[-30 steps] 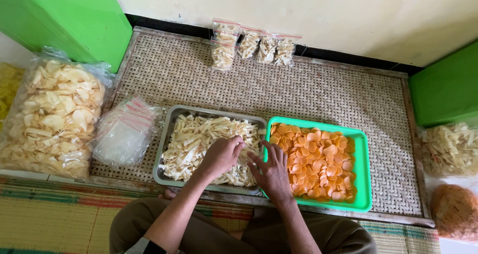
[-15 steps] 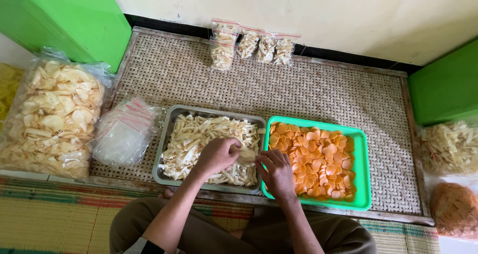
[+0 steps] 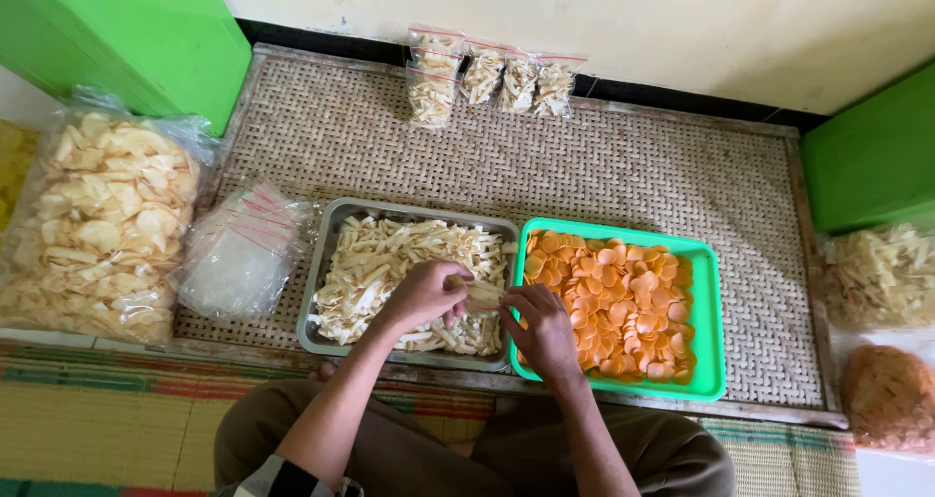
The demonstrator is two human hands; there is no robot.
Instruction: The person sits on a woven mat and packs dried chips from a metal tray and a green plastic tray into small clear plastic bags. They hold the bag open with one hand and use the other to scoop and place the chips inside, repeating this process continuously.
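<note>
Just below frame centre, the left hand [image 3: 426, 294] is closed around pale stick crackers [image 3: 388, 263] over the metal tray [image 3: 321, 263], its long axis running left-right. The right hand [image 3: 545, 327] pinches a small clear bag [image 3: 484, 297], its mouth pointing left.

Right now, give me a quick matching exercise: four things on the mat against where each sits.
Things:
1. metal tray
2. green tray
3. small filled bags
4. stack of empty bags

Places:
A. by the far wall
B. under the left hand
C. left of the metal tray
D. right of the metal tray

Pairs: 1-B, 2-D, 3-A, 4-C
</note>
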